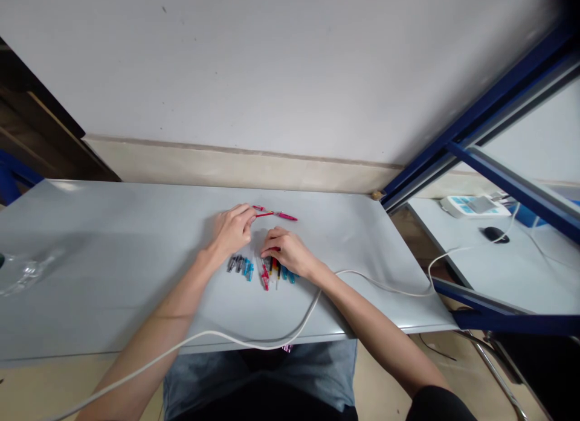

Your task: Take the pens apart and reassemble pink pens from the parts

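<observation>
White wall [281, 64], grey table [113, 276], blue metal frame [480, 116], beige floor [54, 385]

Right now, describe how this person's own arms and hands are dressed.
Both hands, left and right, are bare, with no gloves. Both forearms are uncovered; only a dark sleeve edge shows at the right upper arm. Rings or a watch: none visible.

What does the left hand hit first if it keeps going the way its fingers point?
The left hand points right and slightly away, its fingertips at the red pen lying on the table. That pen comes first; beyond it the tabletop looks bare, though depth is hard to judge.
</observation>
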`<state>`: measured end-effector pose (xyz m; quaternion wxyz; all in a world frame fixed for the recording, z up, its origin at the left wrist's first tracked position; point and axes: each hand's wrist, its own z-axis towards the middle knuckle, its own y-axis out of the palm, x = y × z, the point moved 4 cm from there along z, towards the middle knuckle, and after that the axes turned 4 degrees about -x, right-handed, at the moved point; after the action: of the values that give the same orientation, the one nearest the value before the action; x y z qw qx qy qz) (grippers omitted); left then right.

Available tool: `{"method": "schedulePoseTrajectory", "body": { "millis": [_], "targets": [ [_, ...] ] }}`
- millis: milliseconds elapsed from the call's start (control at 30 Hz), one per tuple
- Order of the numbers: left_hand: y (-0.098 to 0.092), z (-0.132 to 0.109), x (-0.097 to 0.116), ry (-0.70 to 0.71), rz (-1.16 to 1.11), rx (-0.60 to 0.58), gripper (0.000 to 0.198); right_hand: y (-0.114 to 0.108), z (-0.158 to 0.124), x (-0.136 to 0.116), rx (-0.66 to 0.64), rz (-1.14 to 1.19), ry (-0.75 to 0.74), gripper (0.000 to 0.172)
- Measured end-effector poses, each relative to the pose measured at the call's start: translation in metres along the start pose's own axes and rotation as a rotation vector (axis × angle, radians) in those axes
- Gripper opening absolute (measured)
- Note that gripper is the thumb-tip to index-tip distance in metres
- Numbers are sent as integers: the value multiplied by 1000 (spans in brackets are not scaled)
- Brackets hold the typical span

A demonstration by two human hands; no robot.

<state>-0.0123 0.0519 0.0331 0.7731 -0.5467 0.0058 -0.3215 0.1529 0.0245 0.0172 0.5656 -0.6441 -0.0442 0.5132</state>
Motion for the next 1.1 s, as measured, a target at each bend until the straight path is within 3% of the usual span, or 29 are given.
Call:
{"method": "schedulePoseTrajectory", "body": {
  "millis": [133, 233, 300, 367, 467, 633, 900, 967, 1100],
  "targets": [
    [-1, 0, 0, 12, -6, 4, 20, -28, -4, -1, 63, 106, 24, 14],
    [-2, 0, 2, 21, -10, -5, 20, -55, -23, 14, 198, 122, 249, 21],
    [-1, 1, 4, 26, -10, -9, 20, -61, -40, 25, 178, 13, 428, 22],
    [0, 0, 7, 31, -14, -8, 20, -59, -56, 29, 156, -101, 497, 26],
    [3, -1, 11, 57, -32, -18, 19, -49, -69, 23, 124, -175, 510, 27],
    [9, -3, 14, 92, -36, -36, 19, -47, -67, 13, 81, -111, 510, 23],
    [9, -4, 22, 162, -50, -22, 19, -59, -55, 47, -19, 213, 560, 22],
    [10, -4, 23, 163, -68, -27, 20, -63, -45, 49, 22, 333, 488, 21],
    [16, -5, 24, 156, -142, -31, 22, -57, -20, 44, 150, 799, 329, 46]
  ]
}}
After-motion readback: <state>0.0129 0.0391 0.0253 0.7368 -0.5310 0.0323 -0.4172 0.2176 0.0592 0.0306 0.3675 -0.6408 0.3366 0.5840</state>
